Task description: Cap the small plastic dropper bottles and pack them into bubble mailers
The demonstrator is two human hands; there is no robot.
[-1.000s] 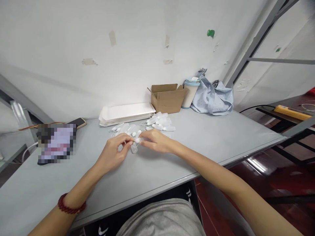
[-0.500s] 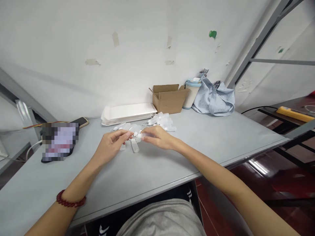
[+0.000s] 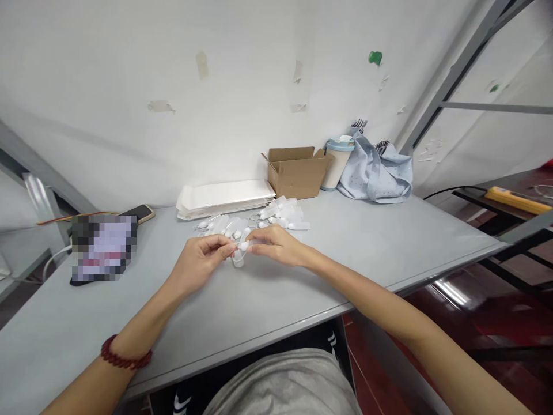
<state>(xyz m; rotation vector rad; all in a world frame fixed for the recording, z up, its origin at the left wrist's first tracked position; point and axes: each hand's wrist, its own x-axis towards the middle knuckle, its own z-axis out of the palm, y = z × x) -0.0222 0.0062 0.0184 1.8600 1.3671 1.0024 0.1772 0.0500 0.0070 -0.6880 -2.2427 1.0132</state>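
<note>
My right hand is closed around a small translucent plastic bottle, its white cap pointing left between the thumb and fingers. My left hand pinches thumb against fingers right beside that cap. What lies in the pinch is too small to make out; a thin pale loop shows just below the fingertips. Under and behind the hands lie several similar small bottles with white caps and thin tips, in a loose pile. One bottle rests on the table just below both hands.
On the grey table a stack of flat white boxes lies against the wall. Next to it are an open cardboard box, a lidded cup and a light blue cloth bag. Phones lie at the left.
My left hand has moved slightly down and right, its fingertips now close to the cap. The right hand keeps its bottle at nearly the same place.
</note>
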